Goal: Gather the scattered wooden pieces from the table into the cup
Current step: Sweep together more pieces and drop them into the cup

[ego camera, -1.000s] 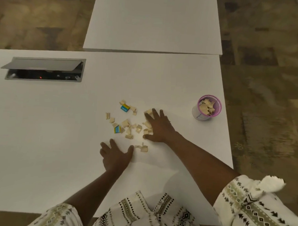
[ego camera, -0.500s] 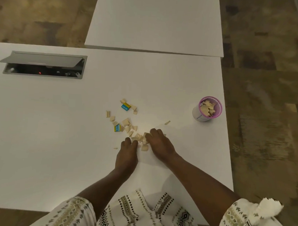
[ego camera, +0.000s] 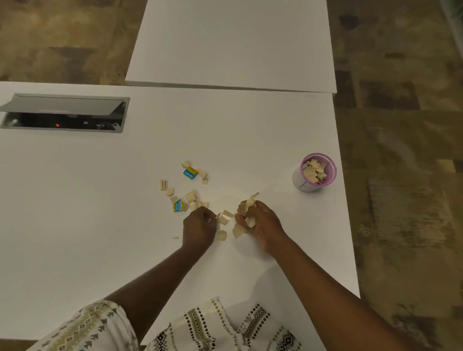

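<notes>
A broad white desk (ego camera: 90, 222) fills most of the view, smooth and matte, its right edge running down toward the person. Set into it at the upper left is a grey cable hatch (ego camera: 64, 112) with its lid propped open; inside, a small red light glows among dark sockets. A second white desk (ego camera: 231, 37) butts against the far edge, bare on top. Around both lies a mottled brown and olive carpet (ego camera: 412, 130).

Near the desk's right edge stands the cup (ego camera: 315, 176), white with a pink rim, upright and already partly filled with pale wooden pieces. The rest of the wooden pieces (ego camera: 191, 197) lie scattered near the middle of the desk, well apart from the cup, with two small blue-and-yellow pieces (ego camera: 190, 172) among them.

The right hand (ego camera: 262, 224) is curled around a bunch of the pieces, several sticking out above its fingers, and it rests low at the desk surface. The left hand (ego camera: 199, 227) is closed into a loose fist just beside it; a few pieces lie loose between the two hands, and whether the left holds any inside cannot be told. Patterned cream sleeves (ego camera: 91, 331) show at the bottom edge.
</notes>
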